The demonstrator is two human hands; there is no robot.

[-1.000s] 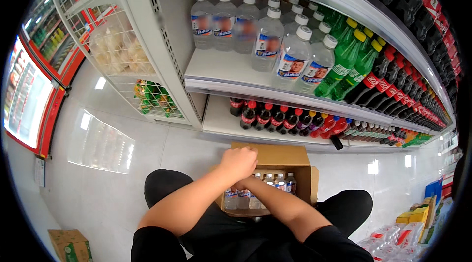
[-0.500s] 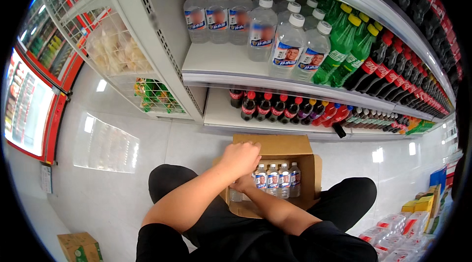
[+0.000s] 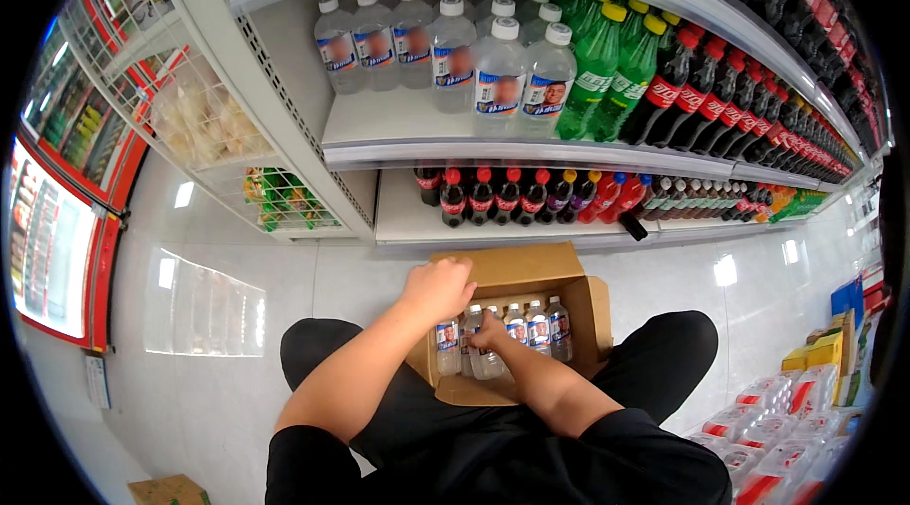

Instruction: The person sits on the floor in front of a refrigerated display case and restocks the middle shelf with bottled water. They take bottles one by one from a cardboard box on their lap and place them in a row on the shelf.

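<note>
shows at far left a red-framed cooler [image 3: 57, 230], then a white wire rack [image 3: 142, 48] with bagged snacks [image 3: 204, 111] penned in, perhaps so as to stop soft packets slumping out. faces, further along, a pale shelf [image 3: 389, 126] of clear shelf bottles [image 3: 374, 50], upright in rows, probably for easy reach from the front. sits low, bent knees [image 3: 318, 339] to either side of an open cardboard box [image 3: 595, 315], seemingly for having it close to both arms. rests the left hand [image 3: 441, 287], curled, at the box's back left corner beside the raised flap [image 3: 521, 265], maybe to hold cardboard clear; cannot tell of any pinch beneath those fingers. closes the right hand [image 3: 488, 331] around the upper part of a clear drink bottle [image 3: 486, 365], inside the box toward its left half, likely up high because of close-packed neighbours [image 3: 537, 330] to each side. has, on the shelf rightward, green bottles [image 3: 588, 69], then dark red-capped bottles [image 3: 664, 88], apparently grouped by kind; at far right, plastic-wrapped packs [image 3: 758, 434], bundled presumably for stacking.
</note>
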